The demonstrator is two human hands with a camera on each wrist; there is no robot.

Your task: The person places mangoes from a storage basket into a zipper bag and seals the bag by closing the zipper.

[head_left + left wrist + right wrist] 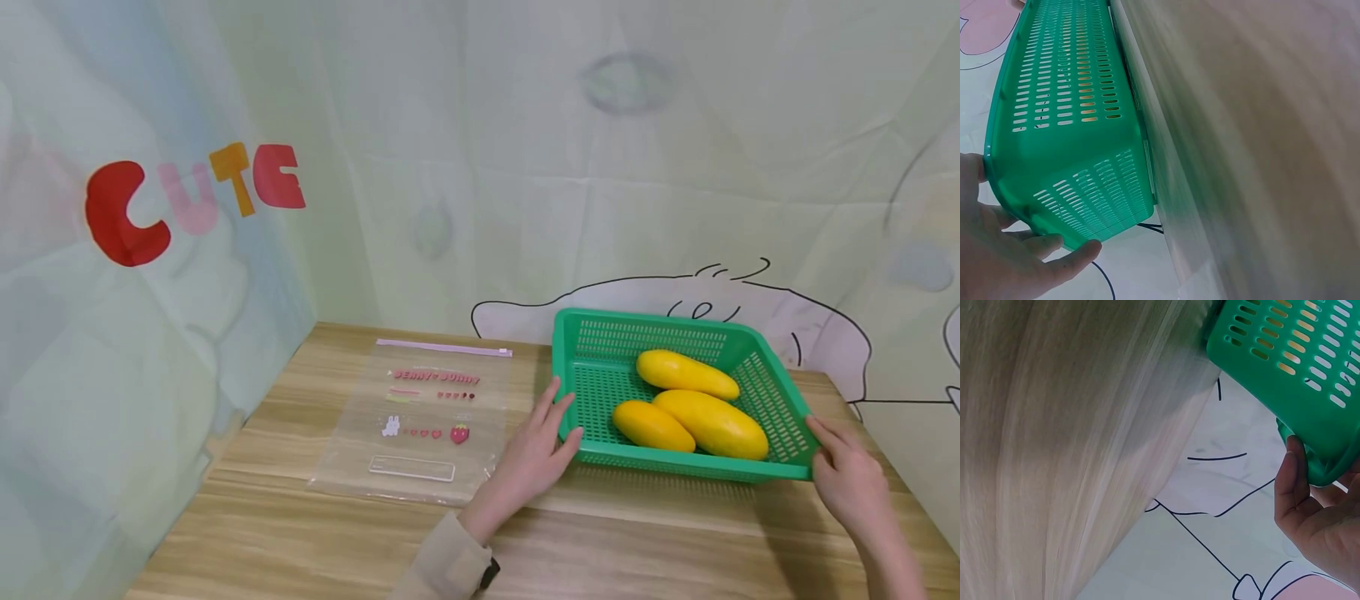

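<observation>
In the head view a green plastic basket [783, 400] with slotted walls sits at the right of the wooden table. Three yellow mangoes [711, 423] lie inside it, grouped to the right. My left hand [534, 442] holds the basket's left end near the front corner; the left wrist view shows its fingers spread about the rim and end wall. At the opposite end, my right hand [851, 475] grips the front right corner, thumb and fingers pinching the rim in the right wrist view. Whether the basket's base touches the table is hard to tell.
A clear zip bag [420, 408] with a pink slider and printed strawberry and bunny designs lies flat left of the basket. Printed cloth walls [420, 167] stand behind and left of the wooden table [285, 525].
</observation>
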